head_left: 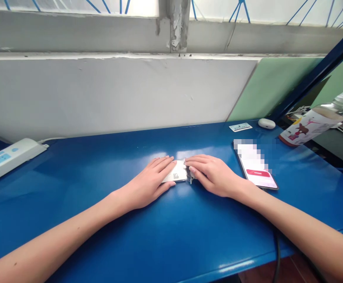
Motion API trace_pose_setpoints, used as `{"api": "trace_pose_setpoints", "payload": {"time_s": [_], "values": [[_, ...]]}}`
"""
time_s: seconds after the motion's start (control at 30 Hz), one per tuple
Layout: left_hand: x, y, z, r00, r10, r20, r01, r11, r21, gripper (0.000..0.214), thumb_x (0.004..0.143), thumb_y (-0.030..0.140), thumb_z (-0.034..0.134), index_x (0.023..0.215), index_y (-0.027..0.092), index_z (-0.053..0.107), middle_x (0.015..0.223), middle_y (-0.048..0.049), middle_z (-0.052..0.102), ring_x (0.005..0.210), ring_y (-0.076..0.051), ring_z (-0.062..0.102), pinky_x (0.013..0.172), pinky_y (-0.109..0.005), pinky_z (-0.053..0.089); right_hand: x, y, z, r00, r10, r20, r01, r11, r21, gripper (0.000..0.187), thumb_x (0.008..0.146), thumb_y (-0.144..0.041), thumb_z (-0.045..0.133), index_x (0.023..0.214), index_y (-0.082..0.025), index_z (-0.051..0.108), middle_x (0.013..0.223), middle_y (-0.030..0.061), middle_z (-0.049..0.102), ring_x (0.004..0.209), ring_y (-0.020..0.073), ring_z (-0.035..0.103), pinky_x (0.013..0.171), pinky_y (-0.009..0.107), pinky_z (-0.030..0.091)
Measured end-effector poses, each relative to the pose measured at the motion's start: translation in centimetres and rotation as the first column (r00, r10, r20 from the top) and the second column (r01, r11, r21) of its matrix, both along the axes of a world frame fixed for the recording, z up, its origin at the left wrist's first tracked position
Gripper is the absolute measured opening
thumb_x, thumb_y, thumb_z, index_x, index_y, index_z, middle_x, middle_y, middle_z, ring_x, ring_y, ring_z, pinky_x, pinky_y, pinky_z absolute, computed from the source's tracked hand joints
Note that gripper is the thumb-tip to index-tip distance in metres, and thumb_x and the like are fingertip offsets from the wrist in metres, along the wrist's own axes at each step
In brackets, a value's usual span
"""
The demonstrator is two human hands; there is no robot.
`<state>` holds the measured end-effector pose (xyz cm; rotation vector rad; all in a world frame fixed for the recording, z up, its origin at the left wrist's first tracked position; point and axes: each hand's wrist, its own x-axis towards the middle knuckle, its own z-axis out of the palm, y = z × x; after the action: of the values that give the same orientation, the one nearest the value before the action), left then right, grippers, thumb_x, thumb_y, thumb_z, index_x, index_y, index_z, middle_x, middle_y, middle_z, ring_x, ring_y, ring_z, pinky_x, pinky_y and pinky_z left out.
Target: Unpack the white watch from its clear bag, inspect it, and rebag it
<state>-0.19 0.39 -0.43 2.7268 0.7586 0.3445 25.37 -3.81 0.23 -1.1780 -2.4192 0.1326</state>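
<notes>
A small flat silver-white block with a printed code on top lies in the middle of the blue table. My left hand rests on its left side, fingers together and curled over it. My right hand meets it from the right, fingers bent over the block's right end, where a small metal part shows under the fingertips. Both forearms lie on the table.
A lit phone lies right of my right hand. Behind it are a small white card and a white earbud case. A bottle lies tilted at the far right. A white power strip sits at the left edge. A wall runs behind.
</notes>
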Motion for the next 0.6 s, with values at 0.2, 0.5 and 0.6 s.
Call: {"api": "trace_pose_setpoints", "payload": {"time_s": [0.2,0.5,0.6], "values": [[-0.2,-0.1,0.2,1.000,0.005,0.028,-0.003,0.999,-0.052,0.048,0.105,0.037,0.035,0.150,0.021,0.035,0.152,-0.0111,0.044,0.144,-0.028,0.034,0.115,-0.050,0.036,1.4,1.1,-1.0,0.998,0.021,0.053,-0.025,0.997,0.069,0.045,0.092,-0.006,0.044,0.133,-0.017,0.059,0.132,0.0155,0.064,0.117,0.0268,0.063,0.094,0.043,0.054],[-0.4,-0.4,0.3,0.996,0.002,0.092,0.000,1.000,-0.019,0.047,0.105,0.034,0.036,0.150,0.022,0.034,0.151,-0.0115,0.044,0.141,-0.028,0.038,0.115,-0.049,0.036,1.5,0.5,0.4,0.998,0.053,-0.028,-0.043,0.958,0.285,0.022,0.099,-0.020,0.050,0.105,-0.019,0.071,0.096,0.0102,0.072,0.082,0.0205,0.066,0.073,0.036,0.053],[-0.3,-0.5,0.4,0.990,0.052,0.130,-0.052,0.999,-0.005,0.048,0.104,0.031,0.036,0.151,0.020,0.030,0.152,-0.0134,0.042,0.142,-0.028,0.037,0.116,-0.048,0.036,1.6,0.1,1.4,0.976,0.020,-0.218,0.037,0.967,0.252,0.020,0.098,-0.022,0.052,0.102,-0.021,0.071,0.094,0.0085,0.070,0.080,0.0196,0.066,0.072,0.035,0.054]]}}
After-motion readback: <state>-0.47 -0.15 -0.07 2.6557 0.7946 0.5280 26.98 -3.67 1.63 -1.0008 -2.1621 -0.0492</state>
